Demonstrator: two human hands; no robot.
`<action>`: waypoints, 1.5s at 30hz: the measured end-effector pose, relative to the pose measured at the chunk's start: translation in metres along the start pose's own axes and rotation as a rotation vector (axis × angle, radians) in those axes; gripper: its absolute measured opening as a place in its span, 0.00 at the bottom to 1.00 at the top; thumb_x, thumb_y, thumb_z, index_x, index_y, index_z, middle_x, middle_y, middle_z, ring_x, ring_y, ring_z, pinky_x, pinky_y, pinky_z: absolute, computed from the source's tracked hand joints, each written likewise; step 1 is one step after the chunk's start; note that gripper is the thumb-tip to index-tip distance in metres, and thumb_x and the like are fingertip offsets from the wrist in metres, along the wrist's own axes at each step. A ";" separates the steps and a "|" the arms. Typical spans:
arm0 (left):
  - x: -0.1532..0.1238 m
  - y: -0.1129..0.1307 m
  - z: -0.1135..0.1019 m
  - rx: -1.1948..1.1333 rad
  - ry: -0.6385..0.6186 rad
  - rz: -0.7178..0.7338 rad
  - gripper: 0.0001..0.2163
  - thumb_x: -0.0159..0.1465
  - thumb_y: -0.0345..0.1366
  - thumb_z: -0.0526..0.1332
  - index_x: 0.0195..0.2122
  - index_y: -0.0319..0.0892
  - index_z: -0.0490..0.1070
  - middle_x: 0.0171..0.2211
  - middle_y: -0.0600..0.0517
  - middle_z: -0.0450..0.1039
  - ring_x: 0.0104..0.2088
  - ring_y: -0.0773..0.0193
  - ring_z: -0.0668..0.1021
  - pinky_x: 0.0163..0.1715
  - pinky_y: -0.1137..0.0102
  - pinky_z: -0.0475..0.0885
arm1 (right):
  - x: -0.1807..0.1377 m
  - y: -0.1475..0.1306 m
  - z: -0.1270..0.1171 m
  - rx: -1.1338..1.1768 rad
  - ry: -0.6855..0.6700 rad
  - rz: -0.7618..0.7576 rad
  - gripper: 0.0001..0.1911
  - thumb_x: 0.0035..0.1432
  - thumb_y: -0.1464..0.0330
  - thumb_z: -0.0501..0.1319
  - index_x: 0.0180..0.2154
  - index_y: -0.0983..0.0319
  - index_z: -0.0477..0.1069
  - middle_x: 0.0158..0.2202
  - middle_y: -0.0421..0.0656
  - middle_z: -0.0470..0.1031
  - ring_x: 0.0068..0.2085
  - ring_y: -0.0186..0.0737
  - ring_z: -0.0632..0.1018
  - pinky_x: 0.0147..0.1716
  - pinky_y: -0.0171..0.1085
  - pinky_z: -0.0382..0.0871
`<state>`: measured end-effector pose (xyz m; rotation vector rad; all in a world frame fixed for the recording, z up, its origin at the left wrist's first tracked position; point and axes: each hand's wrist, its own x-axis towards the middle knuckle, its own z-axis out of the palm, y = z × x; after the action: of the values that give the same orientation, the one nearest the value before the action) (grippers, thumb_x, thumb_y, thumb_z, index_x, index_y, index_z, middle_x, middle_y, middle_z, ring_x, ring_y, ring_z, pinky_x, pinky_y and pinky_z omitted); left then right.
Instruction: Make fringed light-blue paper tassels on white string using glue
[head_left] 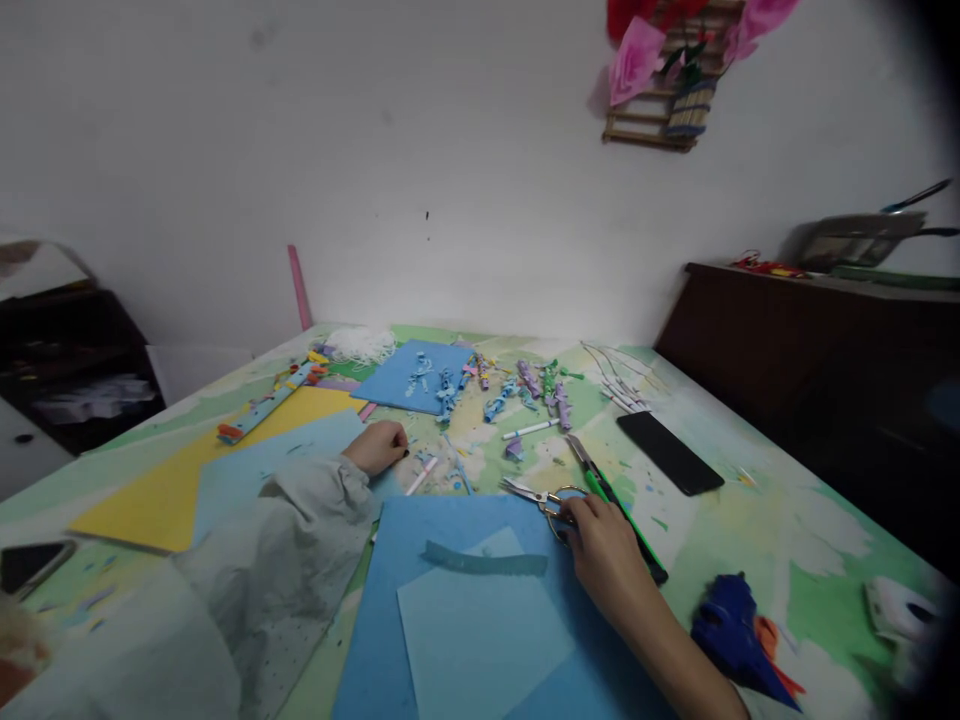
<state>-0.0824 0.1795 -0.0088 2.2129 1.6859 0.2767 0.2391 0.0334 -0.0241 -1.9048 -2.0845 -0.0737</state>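
**Both hands at the craft table, seen from above.**

- **Right hand:** My right hand (604, 550) lies at the far edge of the large blue sheet (390, 640). Its fingers are bent over the ring handles of the scissors (534, 492). The scissors lie flat, blades closed and pointing toward my left hand. I cannot tell whether the fingers pass through the rings or only rest on them.
- **Left hand:** My left hand (379, 445) is curled into a loose fist with nothing visible in it. It rests on a pale blue sheet (262, 465), its grey sleeve trailing back toward me.
- **In front of my right wrist:** A lighter blue square (472, 630) lies on the large sheet, with a darker cut strip (484, 561) across its far edge.
- **Just outside my right fingers:** A green-handled knife (619, 510) lies touching or nearly touching them. A black phone (670, 452) lies beyond it, near.
- **Between the hands:** A pink pen (421, 476) lies nearer the left one.
- **Beyond both hands:** A white marker (531, 429) and a scatter of curled paper pieces (525, 385) lie here.
- **Outside my left hand:** A yellow sheet (165, 490) lies here.
- **Outside my right forearm:** A dark blue paper shape (731, 625) sits on the painted table (765, 520).
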 end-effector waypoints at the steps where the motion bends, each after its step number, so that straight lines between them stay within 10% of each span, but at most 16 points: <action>1: -0.001 0.001 0.000 -0.007 0.003 -0.005 0.14 0.63 0.37 0.57 0.49 0.39 0.65 0.48 0.45 0.68 0.43 0.58 0.74 0.41 0.58 0.72 | 0.001 0.001 0.000 0.012 -0.004 0.002 0.10 0.53 0.78 0.56 0.37 0.62 0.71 0.38 0.48 0.72 0.39 0.48 0.72 0.37 0.40 0.63; 13: -0.020 0.020 -0.019 -0.319 0.121 -0.027 0.12 0.63 0.37 0.58 0.45 0.37 0.67 0.42 0.47 0.71 0.39 0.61 0.75 0.37 0.62 0.73 | 0.002 -0.001 -0.001 -0.081 0.016 0.058 0.06 0.57 0.70 0.57 0.37 0.66 0.68 0.36 0.50 0.71 0.37 0.47 0.73 0.37 0.39 0.65; 17: -0.046 0.042 -0.025 -0.555 0.112 0.006 0.11 0.55 0.38 0.63 0.33 0.37 0.67 0.26 0.53 0.71 0.28 0.62 0.76 0.26 0.69 0.73 | 0.002 -0.003 0.000 -0.123 0.019 0.060 0.08 0.57 0.67 0.57 0.36 0.67 0.68 0.35 0.52 0.71 0.39 0.51 0.72 0.38 0.42 0.63; 22: -0.093 0.078 -0.026 -0.780 0.115 0.037 0.13 0.49 0.40 0.66 0.30 0.39 0.67 0.28 0.53 0.73 0.32 0.63 0.78 0.35 0.68 0.72 | 0.002 -0.005 -0.003 -0.161 -0.006 0.042 0.12 0.58 0.64 0.56 0.35 0.68 0.69 0.36 0.54 0.71 0.40 0.52 0.72 0.39 0.43 0.62; 32: -0.131 0.107 0.022 -1.179 -0.058 -0.070 0.11 0.47 0.31 0.67 0.29 0.38 0.66 0.25 0.56 0.70 0.28 0.66 0.78 0.31 0.72 0.70 | 0.001 -0.011 -0.012 -0.143 -0.104 0.052 0.10 0.54 0.66 0.55 0.27 0.66 0.67 0.25 0.50 0.73 0.29 0.47 0.75 0.25 0.38 0.55; 45: -0.141 0.116 0.047 -1.265 -0.169 -0.062 0.08 0.50 0.28 0.64 0.29 0.38 0.66 0.26 0.56 0.71 0.28 0.66 0.79 0.31 0.73 0.71 | -0.011 -0.040 -0.036 1.366 -0.178 0.187 0.19 0.45 0.66 0.65 0.40 0.61 0.63 0.22 0.33 0.65 0.16 0.28 0.66 0.14 0.29 0.58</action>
<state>-0.0010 0.0103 -0.0002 1.1707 0.9737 0.8246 0.2078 0.0093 0.0139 -1.1625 -1.2946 1.2351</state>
